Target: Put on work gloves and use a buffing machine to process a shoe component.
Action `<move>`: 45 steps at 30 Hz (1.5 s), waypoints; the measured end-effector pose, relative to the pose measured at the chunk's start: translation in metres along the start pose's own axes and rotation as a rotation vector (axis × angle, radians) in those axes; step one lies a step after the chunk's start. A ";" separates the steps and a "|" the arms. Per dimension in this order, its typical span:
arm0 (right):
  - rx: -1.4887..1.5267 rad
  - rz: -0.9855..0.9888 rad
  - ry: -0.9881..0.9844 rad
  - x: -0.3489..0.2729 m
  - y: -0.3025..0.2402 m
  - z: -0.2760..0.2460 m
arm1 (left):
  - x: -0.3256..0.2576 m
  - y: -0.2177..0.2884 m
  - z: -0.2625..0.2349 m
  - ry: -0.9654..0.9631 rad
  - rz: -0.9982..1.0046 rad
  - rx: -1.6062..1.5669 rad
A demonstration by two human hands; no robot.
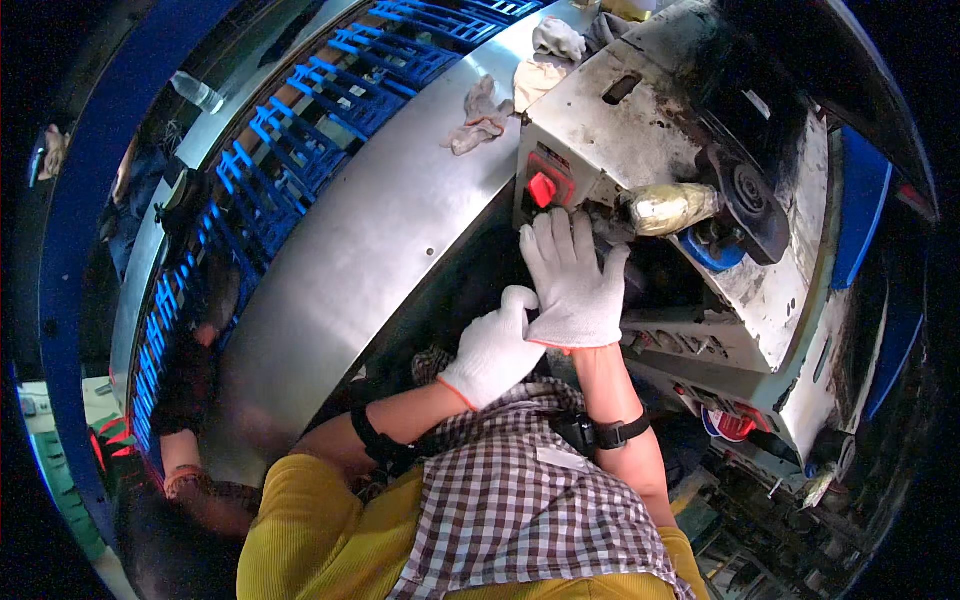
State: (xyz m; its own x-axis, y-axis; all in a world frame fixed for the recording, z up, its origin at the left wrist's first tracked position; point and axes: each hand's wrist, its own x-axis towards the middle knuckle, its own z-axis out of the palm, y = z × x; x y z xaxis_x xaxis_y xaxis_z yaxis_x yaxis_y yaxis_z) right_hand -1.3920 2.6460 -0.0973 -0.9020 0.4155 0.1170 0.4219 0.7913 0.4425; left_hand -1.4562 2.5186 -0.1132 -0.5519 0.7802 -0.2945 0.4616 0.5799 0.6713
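Both my hands wear white knit gloves with orange cuffs. My right hand [575, 280] is raised in front of a worn pale machine [600, 130], its fingers stretched out and thumb apart. It holds nothing, and its fingertips appear just below a red rotary switch [542, 188]. Beside it, my left hand [493, 348] is closed, its fingers curled at the lower edge of the right glove [570, 325], near the wrist. The left fingertips are partly hidden there. A tape-wrapped, yellowish handle [670, 209] juts from the machine to the right of my right hand.
A curved-looking metal tabletop [370, 230] lies to the left, with a crumpled used glove [480, 118] and cloths [558, 40] toward its far end. Blue racks [290, 160] line its far side. Another person's arm [185, 460] shows at the left. A red-and-white container [728, 425] sits low right.
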 end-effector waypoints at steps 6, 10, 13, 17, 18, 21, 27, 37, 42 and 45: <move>-2.734 -0.531 -0.225 0.000 -0.021 0.049 | -0.002 0.012 0.010 -0.581 0.281 0.161; -3.956 -1.677 -0.400 -0.027 -0.017 0.086 | 0.015 0.023 -0.035 -0.699 0.532 0.115; -3.938 -1.832 -0.704 -0.053 0.002 0.106 | 0.077 0.008 -0.109 -0.092 0.683 0.341; -3.793 -2.029 -0.245 -0.072 0.001 0.117 | 0.191 -0.010 -0.156 0.409 0.639 0.273; -3.908 -1.885 -0.332 -0.074 -0.001 0.117 | 0.208 -0.012 -0.148 0.406 0.668 0.363; -4.011 -1.850 -0.316 -0.076 -0.003 0.112 | 0.245 -0.016 -0.139 0.250 0.595 0.426; -4.003 -2.067 -0.400 -0.087 0.020 0.102 | 0.208 -0.094 -0.217 0.449 0.427 0.219; -4.002 -1.977 0.125 -0.053 -0.013 0.114 | 0.260 -0.264 -0.296 0.592 -0.116 0.755; -4.023 -1.997 0.128 -0.047 -0.006 0.119 | 0.299 -0.252 -0.355 0.486 -0.333 0.698; -4.013 -2.055 0.152 -0.058 0.000 0.125 | 0.279 -0.251 -0.341 0.254 -0.199 0.618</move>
State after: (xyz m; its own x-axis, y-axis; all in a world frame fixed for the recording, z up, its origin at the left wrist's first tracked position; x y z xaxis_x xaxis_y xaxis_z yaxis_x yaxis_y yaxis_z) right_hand -1.3287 2.6779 -0.2150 -0.4557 0.8691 -0.1923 0.4292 0.0253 -0.9028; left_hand -1.9627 2.5111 -0.1322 -0.7774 0.6102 -0.1530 0.6041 0.7919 0.0889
